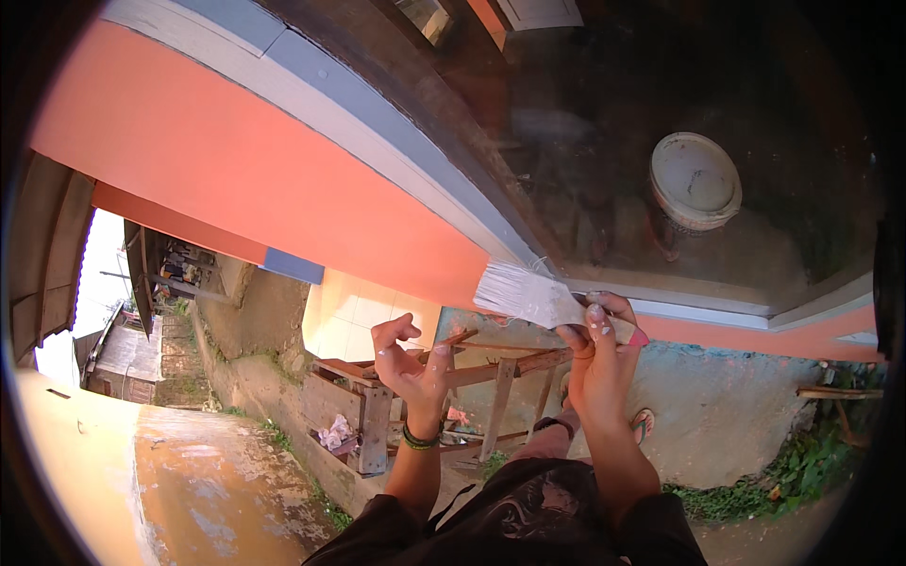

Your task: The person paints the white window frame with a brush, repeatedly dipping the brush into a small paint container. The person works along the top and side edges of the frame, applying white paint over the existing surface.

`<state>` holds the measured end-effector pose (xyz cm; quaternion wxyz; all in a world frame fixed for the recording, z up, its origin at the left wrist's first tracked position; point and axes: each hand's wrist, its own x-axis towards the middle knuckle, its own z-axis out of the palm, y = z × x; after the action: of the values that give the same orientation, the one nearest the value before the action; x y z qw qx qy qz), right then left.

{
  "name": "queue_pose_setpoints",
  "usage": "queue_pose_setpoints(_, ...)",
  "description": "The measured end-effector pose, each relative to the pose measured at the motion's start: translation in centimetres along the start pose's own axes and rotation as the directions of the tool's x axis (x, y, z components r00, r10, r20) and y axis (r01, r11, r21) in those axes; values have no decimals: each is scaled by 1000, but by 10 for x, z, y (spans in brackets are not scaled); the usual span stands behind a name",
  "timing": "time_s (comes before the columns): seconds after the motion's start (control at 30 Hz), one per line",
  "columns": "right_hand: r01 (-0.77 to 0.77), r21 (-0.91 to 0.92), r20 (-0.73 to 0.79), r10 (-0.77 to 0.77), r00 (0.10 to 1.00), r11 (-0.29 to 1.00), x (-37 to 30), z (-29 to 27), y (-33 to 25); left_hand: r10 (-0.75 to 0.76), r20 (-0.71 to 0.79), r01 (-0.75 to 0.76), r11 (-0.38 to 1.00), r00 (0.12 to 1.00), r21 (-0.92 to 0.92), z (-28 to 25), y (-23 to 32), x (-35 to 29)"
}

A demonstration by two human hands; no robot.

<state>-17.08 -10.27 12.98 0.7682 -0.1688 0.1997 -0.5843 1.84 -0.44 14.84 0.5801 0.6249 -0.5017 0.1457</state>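
My right hand [605, 363] grips the handle of a wide paintbrush [533, 294], its bristles coated in white and pointing left. The bristle end lies in front of the corner where the grey-white window frame [444, 193] meets the salmon wall [283, 170]; I cannot tell whether it touches. White flecks mark the fingers. To the left, my left hand [412, 366] is raised with its fingers apart and partly bent, holding nothing. A dark band circles that wrist.
Dark window glass [585, 170] fills the upper right, with a round white-lidded tub [696, 181] visible in it. Below my hands stands a rough wooden frame [373, 429]. Green plants [755, 491] grow at lower right. A weathered yellow wall [203, 472] is at lower left.
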Motion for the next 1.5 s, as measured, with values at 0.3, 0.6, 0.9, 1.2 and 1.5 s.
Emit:
queue_pose_setpoints(0.3, 138, 99, -64, -132, 989, 985, 53, 76, 24, 257, -284, -297, 949, 924, -108, 30, -39, 111)
queue_pose_setpoints(0.6, 195, 142, -36, -192, 981, 970, 28, 65, 13, 509, -403, -574, 817, 760, -52, 42, -47, 197)
queue_pose_setpoints(0.9, 69, -104, -254, -94, 963, 992, 29, 34, 37, 744, -427, -742, 636, 514, 213, 61, -56, 233)
queue_pose_setpoints(1.2, 153, -38, -106, -157, 982, 987, 54, 81, 37, 701, -483, -740, 656, 525, 150, 65, -55, 229)
queue_pose_setpoints(1.5, 235, 58, -13, -234, 972, 970, 37, 107, 4, 744, -491, -777, 599, 453, 191, 68, -59, 232)
